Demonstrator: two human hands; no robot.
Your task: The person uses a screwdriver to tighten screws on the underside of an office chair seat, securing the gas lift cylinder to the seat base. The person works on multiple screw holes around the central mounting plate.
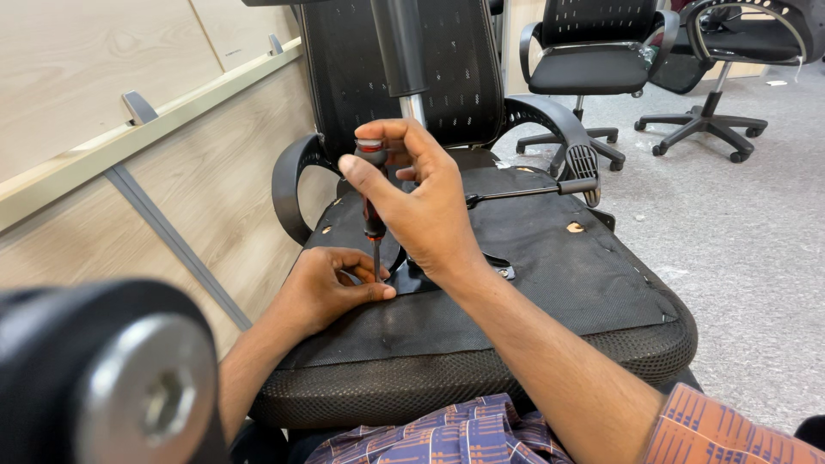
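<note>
An upturned black office chair seat [550,283] lies across my lap, its fabric underside facing up. My right hand [421,202] is closed around the red and black handle of a screwdriver [373,193], held upright with its tip down on the seat's underside. My left hand [331,283] rests on the fabric beside the tip, fingers pinched around the shaft's lower end. The black mechanism plate under my right hand is mostly hidden. A gas lift cylinder [402,51] rises from the seat just behind my hands.
A black lever [533,191] sticks out to the right of the mechanism. Black armrests [290,185] curve on both sides. A wooden partition [129,163] runs on the left. A blurred caster [120,378] fills the lower left. Other office chairs [593,60] stand on the grey carpet behind.
</note>
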